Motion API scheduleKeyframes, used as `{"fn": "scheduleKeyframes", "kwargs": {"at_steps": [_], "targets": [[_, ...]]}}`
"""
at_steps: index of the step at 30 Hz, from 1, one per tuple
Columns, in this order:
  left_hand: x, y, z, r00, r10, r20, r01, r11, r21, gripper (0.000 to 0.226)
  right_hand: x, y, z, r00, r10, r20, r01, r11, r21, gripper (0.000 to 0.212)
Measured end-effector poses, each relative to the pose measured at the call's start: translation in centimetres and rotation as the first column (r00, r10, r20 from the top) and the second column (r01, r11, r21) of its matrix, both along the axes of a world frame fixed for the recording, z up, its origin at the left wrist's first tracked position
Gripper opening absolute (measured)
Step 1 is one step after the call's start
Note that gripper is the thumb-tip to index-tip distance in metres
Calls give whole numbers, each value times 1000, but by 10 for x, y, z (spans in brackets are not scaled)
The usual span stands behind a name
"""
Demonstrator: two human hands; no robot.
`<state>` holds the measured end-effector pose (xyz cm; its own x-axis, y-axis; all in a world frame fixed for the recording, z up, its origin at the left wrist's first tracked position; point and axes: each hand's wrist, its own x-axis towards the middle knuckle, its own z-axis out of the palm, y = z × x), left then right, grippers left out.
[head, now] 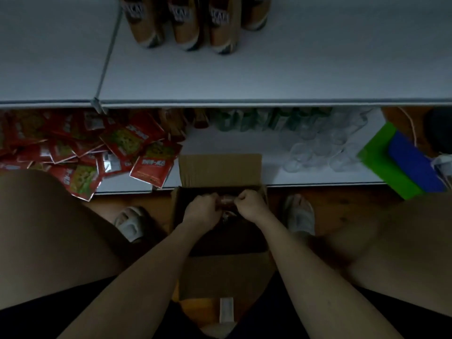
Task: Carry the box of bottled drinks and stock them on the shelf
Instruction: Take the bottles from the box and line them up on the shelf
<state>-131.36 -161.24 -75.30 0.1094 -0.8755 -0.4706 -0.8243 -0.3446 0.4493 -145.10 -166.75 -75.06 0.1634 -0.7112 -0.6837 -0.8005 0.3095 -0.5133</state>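
Observation:
An open cardboard box stands on the floor between my knees, its far flap leaning against the lower shelf. Both my hands are inside it. My left hand and my right hand are closed around a reddish-brown bottle held between them near the box's far end. The inside of the box is dark and its other contents cannot be made out. On the upper white shelf, several orange-labelled bottles stand in a row at the back.
The lower shelf holds a heap of red snack packets at left, green bottles at the back, clear cups at right. A green and blue box sits at far right. My sandalled feet flank the box.

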Motion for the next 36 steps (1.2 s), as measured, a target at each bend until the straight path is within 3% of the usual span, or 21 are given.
{"fn": "scheduleKeyframes", "kwargs": {"at_steps": [3, 6, 9, 13, 17, 22, 25, 27, 29, 34, 36], "targets": [[-3, 0, -32, 998, -65, -15, 66, 997, 51, 36, -9, -4, -38, 998, -65, 27, 62, 993, 97, 26], [-5, 1, -62, 997, -3, -81, 6, 999, 47, 34, -17, -3, -69, 926, -362, 102, 324, 906, 274, 31], [-10, 0, -89, 986, 120, -115, -110, 990, 92, 29, -19, -1, -97, 700, -702, 134, 598, 678, 428, 32], [-14, -5, -122, 983, 162, -82, -149, 977, 150, 42, -15, -6, -118, 387, -911, 143, 684, 388, 617, 31], [-17, -4, -145, 985, 164, -55, -142, 948, 284, 42, -9, -16, -130, 266, -960, 89, 674, 251, 695, 32], [-16, -1, -158, 995, 68, 78, -87, 955, 284, 48, 2, -30, -137, 154, -983, 99, 670, 177, 721, 36], [-15, -1, -162, 974, 221, -52, -198, 939, 282, 43, 3, -38, -143, 43, -994, 102, 671, 104, 734, 37], [-9, 2, -165, 901, 394, -184, -322, 889, 325, 41, 1, -37, -145, 76, -993, 88, 665, 116, 737, 37], [-7, 6, -166, 869, 424, -256, -328, 879, 345, 41, 0, -35, -147, 128, -989, 78, 655, 144, 742, 35], [-14, 11, -169, 903, 337, -266, -265, 925, 274, 44, 3, -29, -151, 88, -994, 59, 665, 103, 739, 22], [-18, 13, -172, 855, 451, -258, -336, 859, 386, 44, 5, -30, -153, 29, -998, 51, 663, 58, 746, 21]]}}
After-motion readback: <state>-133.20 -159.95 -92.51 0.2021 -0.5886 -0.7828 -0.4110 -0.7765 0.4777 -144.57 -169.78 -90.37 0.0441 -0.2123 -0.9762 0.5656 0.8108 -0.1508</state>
